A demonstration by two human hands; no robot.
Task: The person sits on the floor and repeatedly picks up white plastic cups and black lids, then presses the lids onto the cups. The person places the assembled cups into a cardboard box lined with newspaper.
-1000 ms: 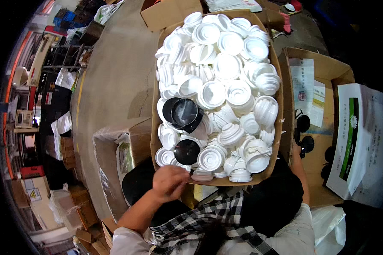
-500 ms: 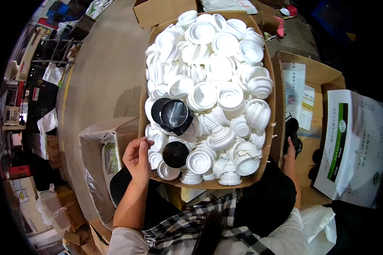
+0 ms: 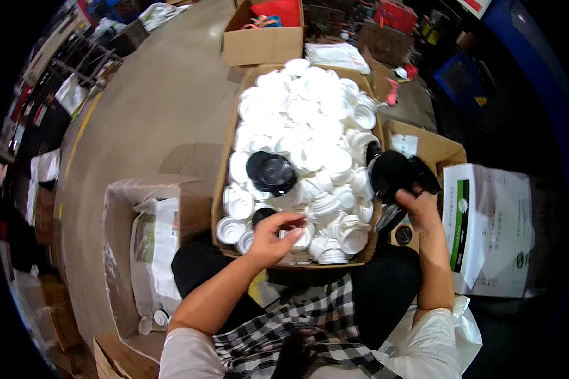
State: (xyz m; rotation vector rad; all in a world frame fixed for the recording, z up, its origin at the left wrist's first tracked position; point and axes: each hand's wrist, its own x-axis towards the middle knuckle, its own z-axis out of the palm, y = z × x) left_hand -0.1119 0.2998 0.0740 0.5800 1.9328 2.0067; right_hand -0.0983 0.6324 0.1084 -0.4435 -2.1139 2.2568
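A large cardboard box (image 3: pixel 224 183) in front of me is heaped with white round plastic lids (image 3: pixel 325 158). Above its near part my left hand (image 3: pixel 273 241) is open, fingers curved and thumb apart, holding nothing. Close to those fingers a black disc (image 3: pixel 261 216) lies partly hidden among the white pieces. Further up the heap sit black round lids (image 3: pixel 273 174), one overlapping another. Over the right edge of the box, my right hand (image 3: pixel 422 211) is closed around several black round lids (image 3: pixel 389 174); its fingertips are mostly hidden behind them.
On the right stands an open carton (image 3: pixel 446 148) with a small black round piece (image 3: pixel 403 235) inside, beside a white printed box (image 3: pixel 487 227). A cardboard box (image 3: pixel 110 234) with a sack inside is at my left. Beyond the heap is another carton (image 3: pixel 262 47).
My right hand has risen from the right carton, bringing up several black lids. My left hand has moved right over the white lids. The view has shifted, showing more of the far area.
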